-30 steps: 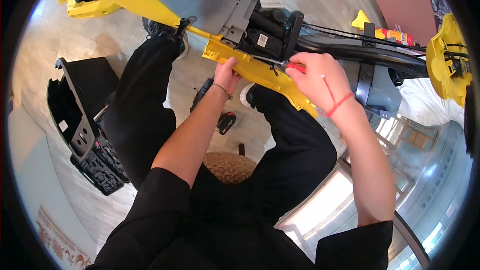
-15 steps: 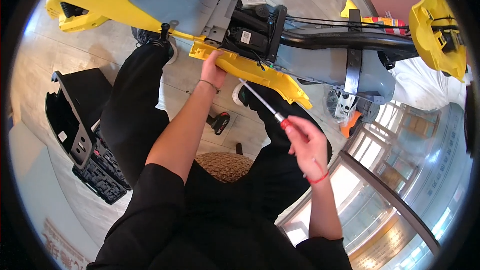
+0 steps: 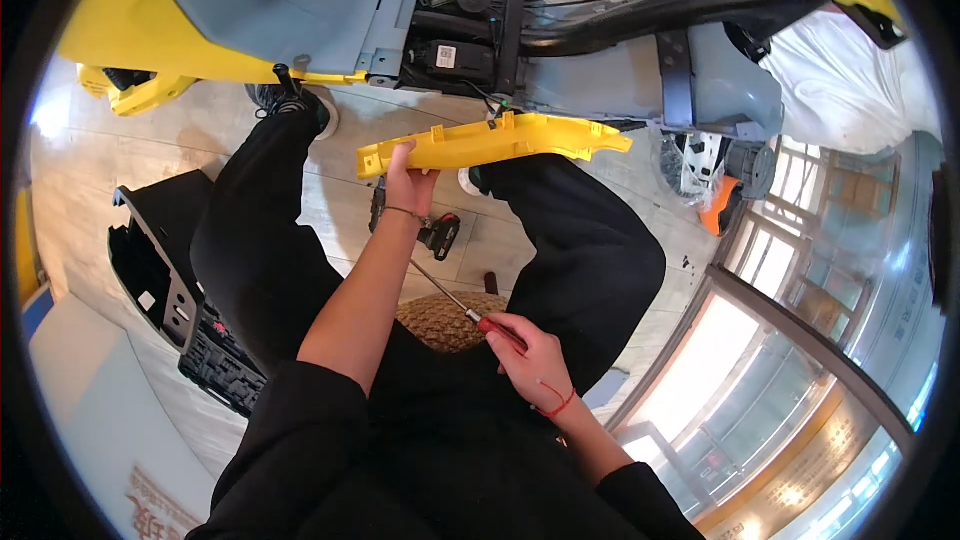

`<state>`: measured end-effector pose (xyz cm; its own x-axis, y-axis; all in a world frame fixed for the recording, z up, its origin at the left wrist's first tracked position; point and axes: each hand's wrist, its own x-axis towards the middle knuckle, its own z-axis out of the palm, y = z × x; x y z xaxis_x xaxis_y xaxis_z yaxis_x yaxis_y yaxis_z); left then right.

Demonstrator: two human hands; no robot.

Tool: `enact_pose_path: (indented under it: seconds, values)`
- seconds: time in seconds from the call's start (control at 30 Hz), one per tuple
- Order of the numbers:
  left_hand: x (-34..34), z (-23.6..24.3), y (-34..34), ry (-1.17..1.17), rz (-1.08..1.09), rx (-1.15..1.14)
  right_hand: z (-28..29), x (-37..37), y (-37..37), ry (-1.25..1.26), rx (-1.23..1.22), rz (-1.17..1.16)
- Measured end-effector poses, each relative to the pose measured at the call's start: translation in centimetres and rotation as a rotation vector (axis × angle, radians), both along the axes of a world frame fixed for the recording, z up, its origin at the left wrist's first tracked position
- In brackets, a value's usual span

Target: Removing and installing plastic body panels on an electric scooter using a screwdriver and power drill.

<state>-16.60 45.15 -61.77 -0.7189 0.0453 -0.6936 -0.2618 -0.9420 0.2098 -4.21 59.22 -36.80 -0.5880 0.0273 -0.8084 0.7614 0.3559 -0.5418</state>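
My left hand [image 3: 408,186] grips a long yellow plastic panel [image 3: 500,143] near its left end. The panel lies roughly level, just this side of a yellow and grey scooter body [image 3: 270,10], with a gap at its left part; whether its right part touches the body I cannot tell. In my right hand [image 3: 532,358] is a screwdriver [image 3: 460,304] with a red handle, its shaft slanting up and left above the woven stool. The tip is away from the panel. Beyond the panel, the scooter's open middle shows a black box [image 3: 452,58] and cables.
A cordless drill [image 3: 438,236] lies on the floor between my legs, beyond the woven stool [image 3: 440,325]. At left stands an open black tool case [image 3: 165,285]. A black frame tube [image 3: 660,18] runs right; a wrapped orange-and-white item [image 3: 715,202] lies below it. Glass panels fill the lower right.
The yellow panel has come away from the scooter body toward me in my left hand. My right hand has drawn the screwdriver back, down and left. The view has shifted too.
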Motion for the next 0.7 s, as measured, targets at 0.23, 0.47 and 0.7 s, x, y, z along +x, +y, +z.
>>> enact_pose_path:
  seconds: [0.23,0.47,0.7]
  values:
    - [1.7,3.6,-1.8,-0.120,0.049,-0.132,-0.1,2.4,1.8,0.061,-0.057,-0.056]
    - [4.6,10.9,-3.9,0.068,-0.022,-0.159,-1.6,5.5,3.8,0.281,-0.062,-0.011]
    - [9.1,19.4,-9.2,0.232,-0.083,-0.432,-3.8,8.5,5.2,0.428,-0.056,0.079]
